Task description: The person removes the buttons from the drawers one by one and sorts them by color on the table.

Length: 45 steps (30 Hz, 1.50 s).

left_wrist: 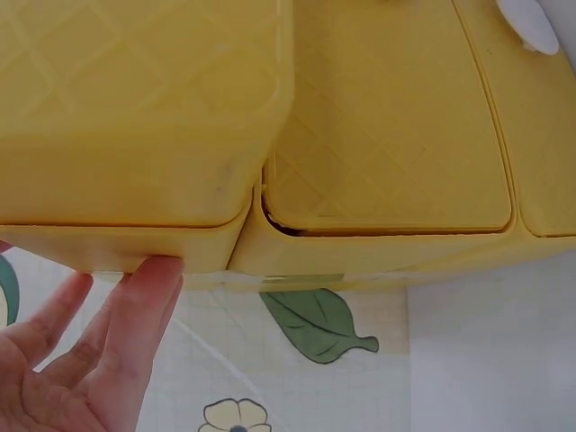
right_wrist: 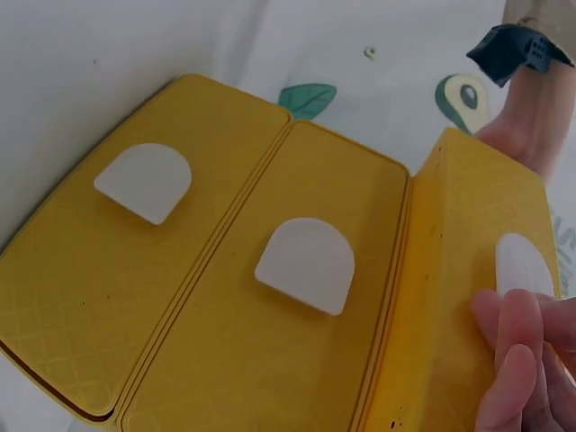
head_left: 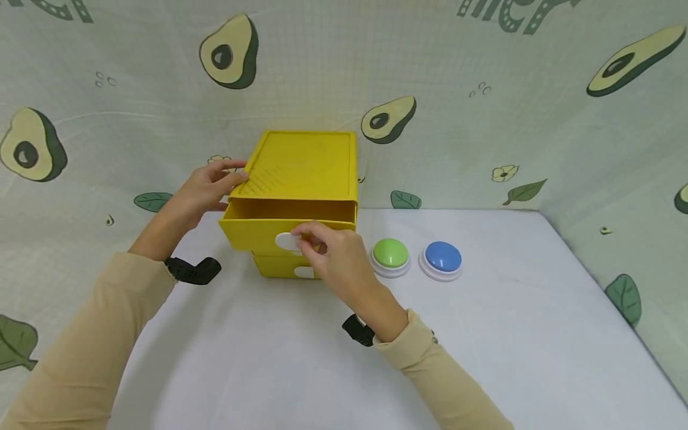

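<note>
The yellow cabinet stands on the white table, slightly left of the frame's centre. Its top drawer is partly out, towards the bottom of the frame; the two drawers beneath sit flush.

The right hand, at centre, pinches the drawer's white handle between thumb and fingers. The left hand, left of centre, rests on the cabinet's side and upper edge with fingers extended; it clasps nothing, and how firmly it presses cannot be told.

Risks, in the inspector's judgement: the hold on the handle is by fingertips only and could slip under a sharp tug. Drawn too far, the drawer could drop at its front or leave its slot. Weak bracing by the left hand could let the cabinet slide or tip forward. An uneven pull could skew the drawer and jam it. The green button, just right of the right hand, could be knocked by a sideways swing; the blue button, further right, is less exposed.
</note>
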Motion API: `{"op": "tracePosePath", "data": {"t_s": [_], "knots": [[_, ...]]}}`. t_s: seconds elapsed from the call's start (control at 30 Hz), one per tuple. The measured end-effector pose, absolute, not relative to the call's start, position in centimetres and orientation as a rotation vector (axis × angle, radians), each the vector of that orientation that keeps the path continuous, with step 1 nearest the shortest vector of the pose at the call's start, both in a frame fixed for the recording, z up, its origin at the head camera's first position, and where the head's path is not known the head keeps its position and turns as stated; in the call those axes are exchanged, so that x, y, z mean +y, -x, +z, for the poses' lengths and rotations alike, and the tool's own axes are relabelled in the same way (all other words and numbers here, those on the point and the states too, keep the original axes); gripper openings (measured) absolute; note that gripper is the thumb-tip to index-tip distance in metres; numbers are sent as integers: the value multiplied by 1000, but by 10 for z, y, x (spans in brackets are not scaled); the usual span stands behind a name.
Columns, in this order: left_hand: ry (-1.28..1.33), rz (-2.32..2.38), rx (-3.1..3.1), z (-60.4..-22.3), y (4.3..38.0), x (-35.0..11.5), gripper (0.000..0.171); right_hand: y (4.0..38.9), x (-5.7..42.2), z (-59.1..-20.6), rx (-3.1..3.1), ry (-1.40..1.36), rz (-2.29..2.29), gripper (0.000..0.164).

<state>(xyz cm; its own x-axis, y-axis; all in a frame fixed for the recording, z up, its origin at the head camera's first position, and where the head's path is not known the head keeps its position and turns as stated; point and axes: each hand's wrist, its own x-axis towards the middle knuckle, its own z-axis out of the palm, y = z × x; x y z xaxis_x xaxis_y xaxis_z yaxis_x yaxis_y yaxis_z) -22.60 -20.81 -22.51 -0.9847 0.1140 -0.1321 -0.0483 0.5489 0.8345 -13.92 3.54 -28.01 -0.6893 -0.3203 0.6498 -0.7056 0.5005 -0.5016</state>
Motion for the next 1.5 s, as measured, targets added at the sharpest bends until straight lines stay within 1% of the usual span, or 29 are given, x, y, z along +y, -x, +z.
{"op": "tracePosePath", "data": {"t_s": [0.3, 0.77, 1.5], "knots": [[-34, 1413, 2613, -225, 226, -207, 71, 156, 34, -280, -2294, -803, 1071, 12], [-40, 1406, 2637, -227, 226, -206, 70, 169, 32, -280, -2312, -743, 1060, 12], [-51, 1401, 2662, -227, 225, -205, 67, 173, 32, -282, -2309, -725, 1074, 13]]}}
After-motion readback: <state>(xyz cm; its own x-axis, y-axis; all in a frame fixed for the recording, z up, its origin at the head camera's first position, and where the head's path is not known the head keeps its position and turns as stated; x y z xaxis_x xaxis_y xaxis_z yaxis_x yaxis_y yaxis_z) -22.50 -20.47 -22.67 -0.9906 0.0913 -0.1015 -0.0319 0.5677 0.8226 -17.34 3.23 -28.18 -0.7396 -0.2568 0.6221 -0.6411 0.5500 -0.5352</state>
